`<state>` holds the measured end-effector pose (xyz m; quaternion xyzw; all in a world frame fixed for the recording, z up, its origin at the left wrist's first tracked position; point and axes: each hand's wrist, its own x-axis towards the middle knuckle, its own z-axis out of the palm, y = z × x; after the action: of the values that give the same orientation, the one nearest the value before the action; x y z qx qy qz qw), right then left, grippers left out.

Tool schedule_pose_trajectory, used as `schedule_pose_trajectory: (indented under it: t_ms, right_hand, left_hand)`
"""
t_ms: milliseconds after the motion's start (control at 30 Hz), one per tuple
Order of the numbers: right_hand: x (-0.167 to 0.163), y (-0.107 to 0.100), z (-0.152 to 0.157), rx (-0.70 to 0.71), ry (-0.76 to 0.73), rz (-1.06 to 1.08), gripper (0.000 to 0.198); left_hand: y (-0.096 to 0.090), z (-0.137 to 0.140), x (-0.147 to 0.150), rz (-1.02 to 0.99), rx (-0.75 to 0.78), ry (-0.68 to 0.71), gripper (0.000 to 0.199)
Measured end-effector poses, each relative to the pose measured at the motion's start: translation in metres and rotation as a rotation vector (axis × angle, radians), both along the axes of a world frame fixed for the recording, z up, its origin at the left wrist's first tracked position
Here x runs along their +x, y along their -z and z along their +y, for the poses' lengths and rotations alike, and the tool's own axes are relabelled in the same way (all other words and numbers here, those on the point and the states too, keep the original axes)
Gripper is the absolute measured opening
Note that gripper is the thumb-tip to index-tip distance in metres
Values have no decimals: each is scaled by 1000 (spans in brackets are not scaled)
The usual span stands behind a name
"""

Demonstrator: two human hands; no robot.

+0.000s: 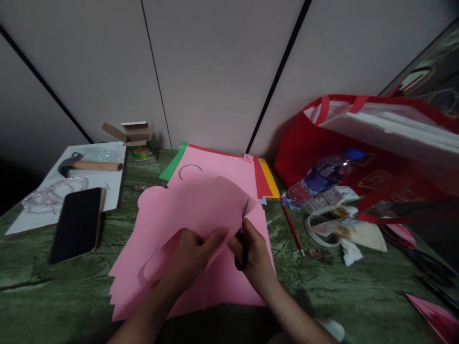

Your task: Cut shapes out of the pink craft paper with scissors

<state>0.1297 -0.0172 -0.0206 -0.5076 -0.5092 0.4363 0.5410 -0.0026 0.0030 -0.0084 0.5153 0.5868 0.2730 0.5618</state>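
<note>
Gripping pink paper (190, 205) between closed left fingers (214, 240), black scissors (245, 248) inside curled right fingers (254, 235)

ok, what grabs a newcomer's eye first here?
The pink sheet in the middle, held by the left hand, with black-handled scissors in the right hand. Then the red bag at the right, a blue-capped bottle in front of it. Last, the dark phone at the left, near the hammer.

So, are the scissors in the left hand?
No, the right hand holds the scissors, while the left hand grips pink paper.
</note>
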Motion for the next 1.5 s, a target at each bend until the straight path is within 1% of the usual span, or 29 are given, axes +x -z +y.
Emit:
schedule_pose_trajectory:
  t_ms: [200,333,600,833,1033,1167,1300,1500]
  right_hand:
    - [-2,0,0,-14,-27,113,25]
    - [-2,2,0,-34,-42,142,27]
    - [-2,-4,0,-40,-44,97,26]
    - [-2,-4,0,-26,-37,67,27]
    - [-2,-1,0,-48,-24,97,28]
    - [-2,1,0,-59,-37,118,29]
    - [-2,-1,0,-56,-43,122,29]
    - [-3,-5,1,-33,-47,132,30]
  left_hand:
    - [2,0,-1,-16,11,10,54]
    - [3,1,-2,-31,21,28,54]
    - [-3,0,-3,-35,14,31,53]
    - [-1,1,-3,-34,24,21,54]
    - [-2,2,-4,-38,21,19,50]
    - [-7,3,-5,-19,8,30,49]
    - [-11,3,-5,-6,18,24,50]
    - [-7,4,-6,33,13,13,54]
